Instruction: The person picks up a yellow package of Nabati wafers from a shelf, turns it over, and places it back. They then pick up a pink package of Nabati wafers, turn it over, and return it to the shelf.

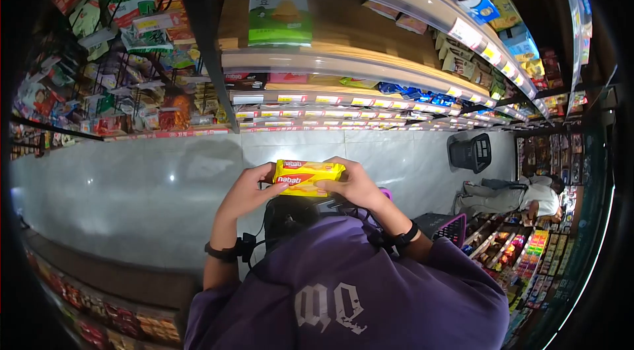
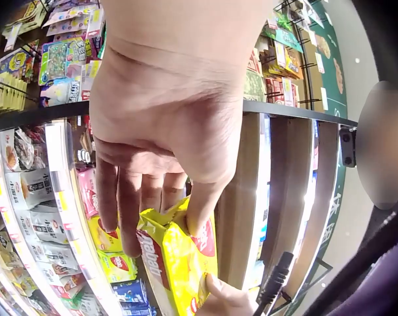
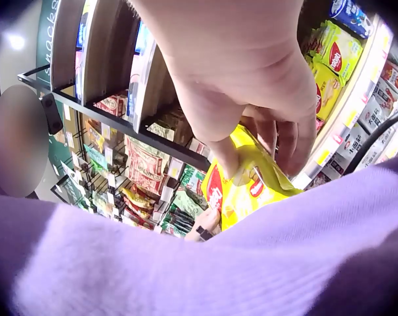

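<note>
A yellow nabati packet [image 1: 305, 178] with red label patches is held level between both hands in front of the chest. The left hand [image 1: 249, 190] grips its left end, thumb on the near face; in the left wrist view that thumb presses the yellow wrapper [image 2: 176, 263], with the left hand [image 2: 169, 131] above. At the other end the right hand [image 1: 356, 186] pinches the packet, thumb across the front. The right wrist view shows the right hand [image 3: 251, 92] with thumb and fingers round the packet [image 3: 242, 197], partly hidden by a purple sleeve.
Shelves [image 1: 370, 39] of packaged snacks stand ahead, with hanging bags [image 1: 145, 39] to the left. A black basket [image 1: 470, 152] sits on the grey floor [image 1: 132, 185], and another basket [image 1: 444, 226] is near the right elbow. A person [image 1: 512, 197] is further right by shelves.
</note>
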Tool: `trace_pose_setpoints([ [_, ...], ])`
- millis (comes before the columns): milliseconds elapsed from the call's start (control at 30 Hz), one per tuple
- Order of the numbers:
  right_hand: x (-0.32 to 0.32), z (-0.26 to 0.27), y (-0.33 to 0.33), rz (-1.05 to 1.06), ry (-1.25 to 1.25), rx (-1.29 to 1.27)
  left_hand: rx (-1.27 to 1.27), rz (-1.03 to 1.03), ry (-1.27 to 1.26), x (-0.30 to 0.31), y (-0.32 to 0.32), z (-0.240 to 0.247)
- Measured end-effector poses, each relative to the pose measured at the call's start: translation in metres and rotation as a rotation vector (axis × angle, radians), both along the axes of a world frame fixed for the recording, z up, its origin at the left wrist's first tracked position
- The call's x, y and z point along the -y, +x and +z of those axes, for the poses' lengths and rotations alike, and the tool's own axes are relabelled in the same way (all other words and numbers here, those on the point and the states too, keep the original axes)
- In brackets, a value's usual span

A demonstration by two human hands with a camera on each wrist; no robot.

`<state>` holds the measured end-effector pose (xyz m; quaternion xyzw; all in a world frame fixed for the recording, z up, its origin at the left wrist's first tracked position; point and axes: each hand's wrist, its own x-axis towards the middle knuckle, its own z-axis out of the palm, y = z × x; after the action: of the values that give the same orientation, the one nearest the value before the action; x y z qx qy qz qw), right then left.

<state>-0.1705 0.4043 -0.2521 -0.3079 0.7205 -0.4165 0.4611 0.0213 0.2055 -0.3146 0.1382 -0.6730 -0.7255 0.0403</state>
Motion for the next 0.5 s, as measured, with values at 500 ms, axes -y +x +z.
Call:
trace_pose_setpoints([
  [500,-0.012,0.0,-0.01,-0.081,-0.003,0.012,-0.034,-0.047,0.019,-0.001,-0.022,0.002],
])
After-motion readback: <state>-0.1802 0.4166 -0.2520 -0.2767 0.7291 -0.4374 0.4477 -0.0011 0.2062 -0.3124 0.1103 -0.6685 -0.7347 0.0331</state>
